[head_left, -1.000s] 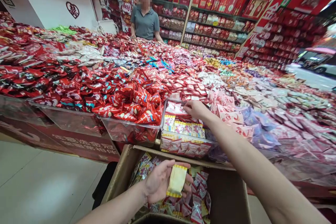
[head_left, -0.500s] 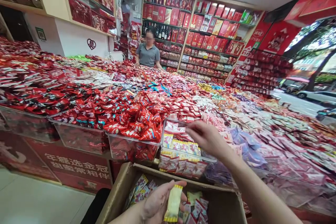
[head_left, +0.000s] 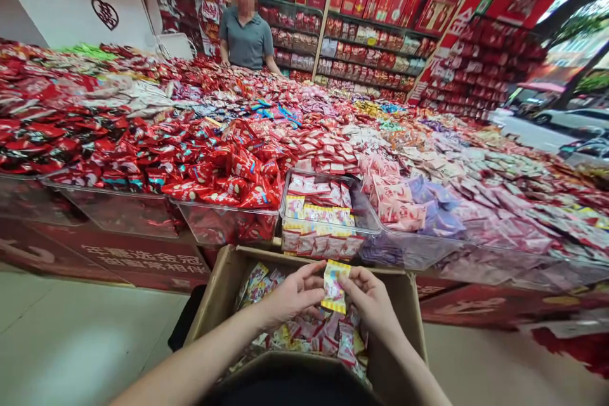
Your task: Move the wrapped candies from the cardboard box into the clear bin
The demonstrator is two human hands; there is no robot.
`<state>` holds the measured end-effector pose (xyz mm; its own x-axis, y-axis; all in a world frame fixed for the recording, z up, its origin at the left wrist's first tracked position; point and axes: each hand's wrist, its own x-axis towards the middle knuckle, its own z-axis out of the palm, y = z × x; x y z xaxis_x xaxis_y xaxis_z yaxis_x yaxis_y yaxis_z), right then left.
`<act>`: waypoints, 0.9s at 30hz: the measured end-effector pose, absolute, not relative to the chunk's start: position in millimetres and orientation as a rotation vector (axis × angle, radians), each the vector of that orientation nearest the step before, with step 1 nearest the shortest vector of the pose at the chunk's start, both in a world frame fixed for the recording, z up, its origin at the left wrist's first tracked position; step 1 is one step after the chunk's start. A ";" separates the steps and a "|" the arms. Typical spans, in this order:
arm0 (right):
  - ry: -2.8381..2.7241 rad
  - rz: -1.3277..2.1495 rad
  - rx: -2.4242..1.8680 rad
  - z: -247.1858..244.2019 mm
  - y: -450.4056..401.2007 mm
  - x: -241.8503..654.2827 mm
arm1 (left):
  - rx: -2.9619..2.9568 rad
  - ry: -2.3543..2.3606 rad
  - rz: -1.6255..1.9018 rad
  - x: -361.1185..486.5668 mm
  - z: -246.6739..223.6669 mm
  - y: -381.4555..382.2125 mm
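Note:
Over the open cardboard box, my right hand pinches a small candy packet with yellow striped ends, its thumb on the printed face. My left hand is at the packet's left edge, fingers curved and apart; whether its fingertips touch the wrapper I cannot tell. Beneath both hands, loose candy packets in red, white and yellow wrappers lie in the box. Just beyond the box stands a clear plastic bin holding rows of similar packets, red-and-white at the back and yellow-ended in front.
Left of that bin is another clear bin heaped with shiny red packets. Purple and pink packets pile up on the right. A person in a grey shirt stands behind the wide candy display, before shelves of boxes.
My right hand has come down from the clear bin to the candy packet that lay in my left hand. The packet now shows its printed side, and the view has tilted downward.

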<state>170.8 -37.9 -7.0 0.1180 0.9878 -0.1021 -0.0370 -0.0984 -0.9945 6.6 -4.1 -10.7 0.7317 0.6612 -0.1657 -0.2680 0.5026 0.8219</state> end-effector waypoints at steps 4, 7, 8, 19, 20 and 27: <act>-0.889 1.250 -1.269 -15.3 -38.9 167.6 | 1.015 0.593 0.531 8.9 -18.5 -3.6; -0.823 1.271 -1.239 -18.3 -40.9 164.0 | 1.052 0.683 0.570 9.3 -19.7 -2.8; -0.798 1.284 -1.223 -18.2 -41.3 164.0 | 1.069 0.696 0.577 8.9 -18.8 -2.5; -1.225 1.220 -1.317 -16.8 -45.1 159.5 | 1.196 0.814 0.718 9.2 -16.0 -7.5; -1.201 1.232 -1.311 -16.6 -45.8 158.7 | 1.214 0.844 0.743 8.7 -15.0 -6.9; -1.478 1.031 -1.334 -13.3 -49.2 161.0 | 1.327 0.788 0.692 1.6 -10.3 -2.8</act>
